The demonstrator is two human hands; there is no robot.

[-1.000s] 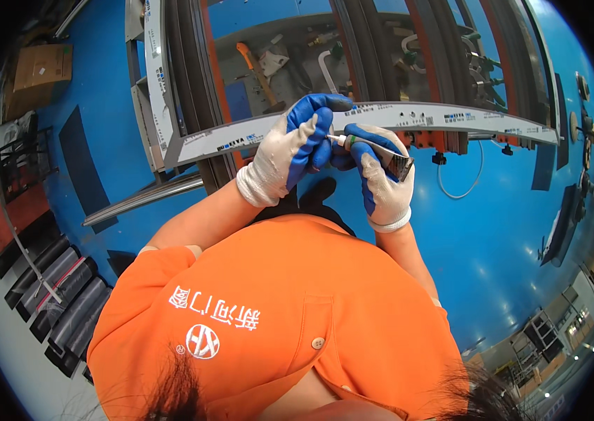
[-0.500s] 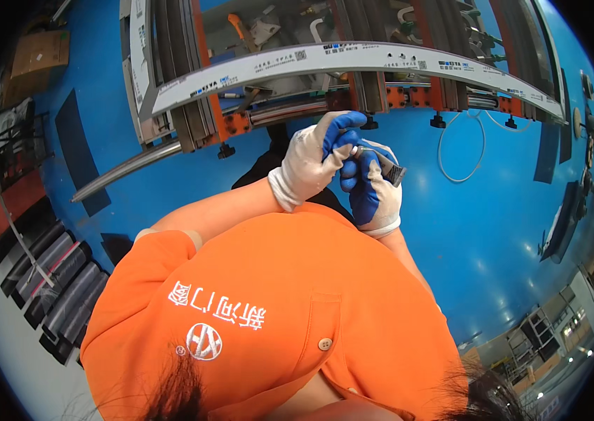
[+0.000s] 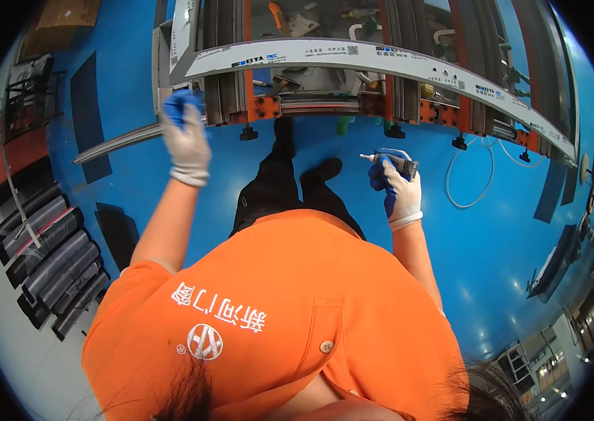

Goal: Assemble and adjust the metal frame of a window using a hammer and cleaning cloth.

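Note:
My right hand [image 3: 401,188], in a white glove with blue-coated fingers, grips a grey squeeze tube [image 3: 408,167]. The tube's thin white nozzle points left, out past my fingers. It is held over the floor, a little nearer to me than the bench. My left hand [image 3: 187,137], gloved the same way, is raised beside the left corner of a white profile frame [image 3: 290,52]. Its fingers are smeared by motion, so whether they hold anything does not show.
The frame rests on a bench with orange brackets [image 3: 263,107] and black knobs [image 3: 396,131] along its near side. Beyond its front bar lie an orange-handled tool [image 3: 276,15] and loose parts. A long metal bar [image 3: 118,142] sticks out left. A white hose loop [image 3: 449,184] lies right on the blue floor.
My hands were together around the tube and have parted. The left has swung left to the frame's corner; the right has moved slightly right and nearer, keeping the tube.

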